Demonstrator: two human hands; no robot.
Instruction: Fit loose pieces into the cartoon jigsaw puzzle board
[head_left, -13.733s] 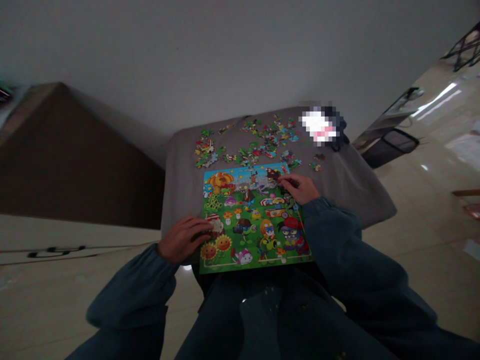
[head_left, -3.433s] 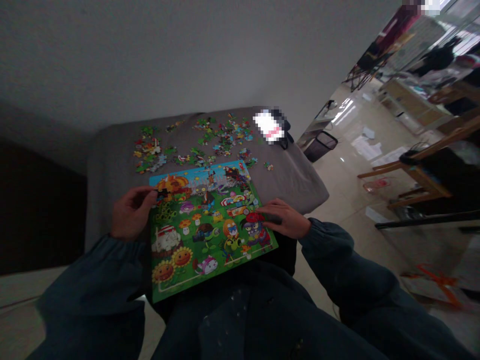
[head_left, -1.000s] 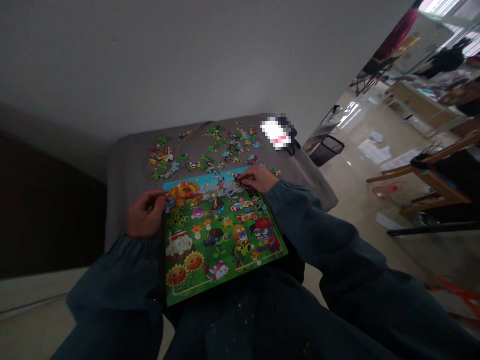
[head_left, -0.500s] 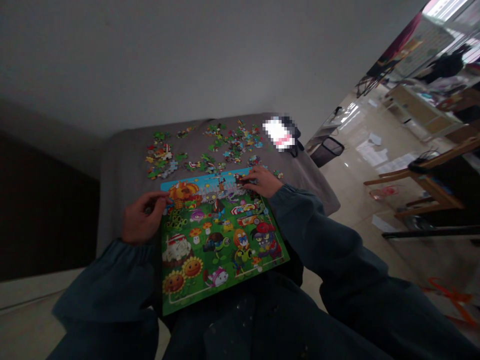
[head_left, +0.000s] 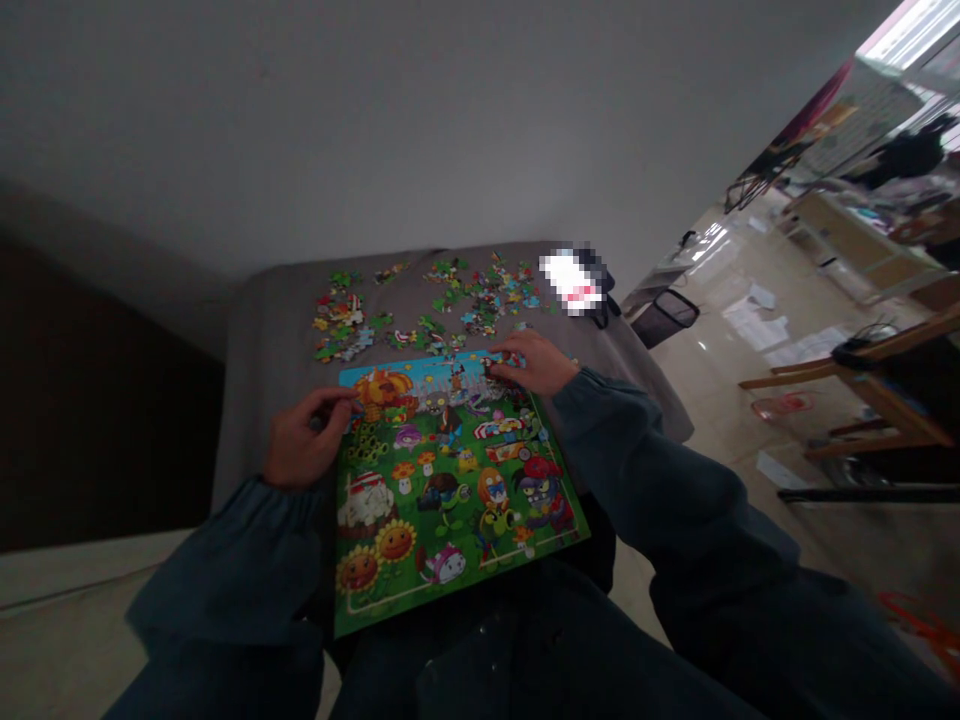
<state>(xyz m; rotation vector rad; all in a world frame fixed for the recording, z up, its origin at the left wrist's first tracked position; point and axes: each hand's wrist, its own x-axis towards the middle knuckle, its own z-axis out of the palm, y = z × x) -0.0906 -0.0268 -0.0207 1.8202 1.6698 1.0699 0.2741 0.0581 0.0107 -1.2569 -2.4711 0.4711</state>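
A colourful cartoon jigsaw board lies on my lap, its far edge against a grey cushioned seat. My left hand is curled at the board's left edge, fingers pinched together on a small thing I cannot make out. My right hand rests fingers-down on the board's upper right corner, pressing on a puzzle piece there. Several loose puzzle pieces are scattered on the seat just beyond the board.
A blurred-out object sits at the seat's far right corner. A black bin stands on the shiny floor to the right, with wooden furniture further right. A dark brown surface fills the left.
My right hand went from the board's lower right edge up to its upper right corner and stays there. The left hand keeps its pinch at the left edge. The view shifted slightly.
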